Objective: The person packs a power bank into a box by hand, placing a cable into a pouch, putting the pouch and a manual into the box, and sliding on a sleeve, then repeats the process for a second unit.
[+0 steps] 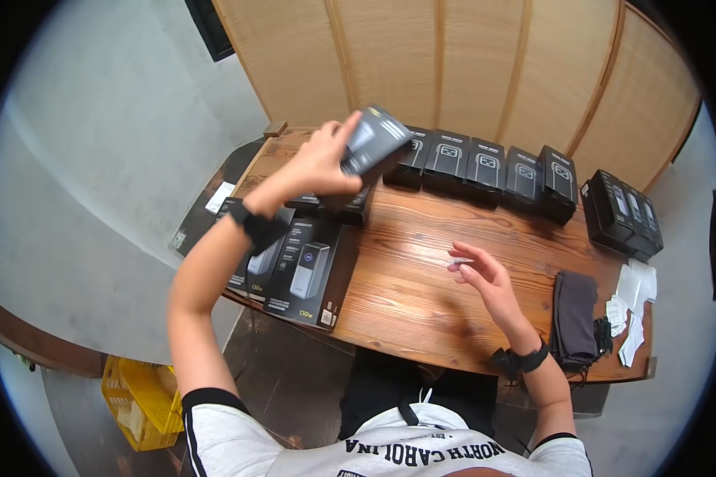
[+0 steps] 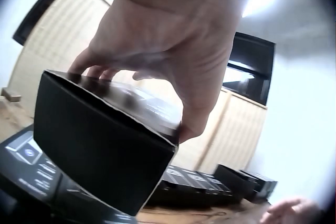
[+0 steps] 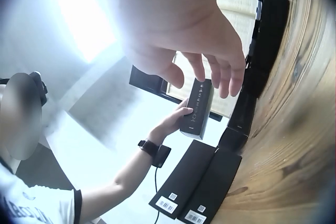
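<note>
A black printed product box [image 1: 378, 143] is raised above the left part of the table. My left hand [image 1: 322, 163] grips it from above, with fingers and thumb on opposite sides; its plain dark end [image 2: 100, 140] faces the left wrist camera. Over the middle of the wooden table, my right hand [image 1: 489, 282] hovers with loosely bent fingers [image 3: 224, 79] and no box in its grasp. Beneath the left forearm lie larger black boxes [image 1: 302, 270] marked 130W, partly hidden by the arm and the wrist camera.
A row of black boxes [image 1: 485, 171] lines the table's far edge, with another group [image 1: 622, 213] at the right corner. A dark folded cloth [image 1: 574, 314], cables and white papers [image 1: 635, 290] lie on the right. A yellow crate [image 1: 139, 401] stands on the floor.
</note>
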Tool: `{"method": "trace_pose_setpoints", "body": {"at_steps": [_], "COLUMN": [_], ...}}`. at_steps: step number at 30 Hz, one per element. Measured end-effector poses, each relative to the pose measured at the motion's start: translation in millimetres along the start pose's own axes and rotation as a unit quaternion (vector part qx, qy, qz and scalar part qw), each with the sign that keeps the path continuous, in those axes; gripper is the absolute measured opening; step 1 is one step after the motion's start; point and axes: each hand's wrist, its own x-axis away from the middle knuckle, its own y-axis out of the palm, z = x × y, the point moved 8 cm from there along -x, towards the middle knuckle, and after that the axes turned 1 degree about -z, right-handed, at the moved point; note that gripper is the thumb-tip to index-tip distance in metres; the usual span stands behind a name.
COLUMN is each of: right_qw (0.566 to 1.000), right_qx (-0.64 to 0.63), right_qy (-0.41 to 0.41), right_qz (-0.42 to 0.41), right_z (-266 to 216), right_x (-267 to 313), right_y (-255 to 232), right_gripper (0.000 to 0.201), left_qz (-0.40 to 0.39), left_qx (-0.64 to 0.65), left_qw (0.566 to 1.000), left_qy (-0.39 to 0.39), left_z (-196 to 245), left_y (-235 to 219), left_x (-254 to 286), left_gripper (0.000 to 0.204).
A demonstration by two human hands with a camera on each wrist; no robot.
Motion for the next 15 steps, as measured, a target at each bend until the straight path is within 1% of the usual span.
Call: {"method": "trace_pose_setpoints", "body": {"at_steps": [1, 2, 4, 5, 6, 8, 9, 12, 14, 15], "right_qw": [1.0, 1.0, 0.994, 0.987, 0.987, 0.988, 0.989, 0.988, 0.984, 0.979], "right_qx": [-0.006, -0.005, -0.105, -0.156, -0.157, -0.154, -0.145, -0.125, -0.09, -0.096], "right_qy": [0.004, 0.004, -0.007, -0.003, 0.004, -0.02, -0.019, 0.019, 0.053, 0.045], "right_qz": [0.002, 0.003, 0.031, 0.028, 0.022, 0.012, 0.006, 0.088, 0.144, 0.177], "right_z": [-5.5, -11.5, -20.7, -19.4, -13.3, -1.4, 6.5, 31.9, 42.4, 41.7], "right_x": [10.2, 20.6, 40.5, 52.0, 61.9, 82.4, 92.1, 117.9, 129.2, 132.3], "right_y": [-3.6, -5.5, -10.0, -11.6, -11.2, -11.0, -11.1, -25.2, -40.7, -45.5], "right_gripper": [0.051, 0.051, 0.06, 0.072, 0.072, 0.077, 0.08, 0.075, 0.071, 0.067], "left_qz": [0.011, 0.022, -0.028, -0.058, -0.088, -0.101, -0.108, -0.132, -0.05, -0.041], "left_qx": [-0.042, -0.083, -0.11, -0.098, -0.084, -0.037, -0.024, -0.002, 0.079, 0.085], "left_qw": [0.997, 0.989, 0.976, 0.972, 0.968, 0.963, 0.966, 0.972, 0.986, 0.993], "left_qy": [0.063, 0.124, 0.185, 0.204, 0.221, 0.248, 0.234, 0.196, 0.136, 0.077], "left_z": [40.5, 82.6, 151.6, 174.4, 192.3, 215.2, 219.6, 220.8, 211.5, 203.6], "left_y": [-2.3, -2.9, 6.9, 20.4, 34.7, 63.0, 78.9, 130.0, 149.6, 156.3], "left_x": [17.7, 38.3, 76.1, 94.5, 110.8, 136.9, 145.3, 156.9, 158.4, 158.5], "left_gripper": [0.114, 0.113, 0.113, 0.114, 0.114, 0.114, 0.113, 0.111, 0.11, 0.106]}}
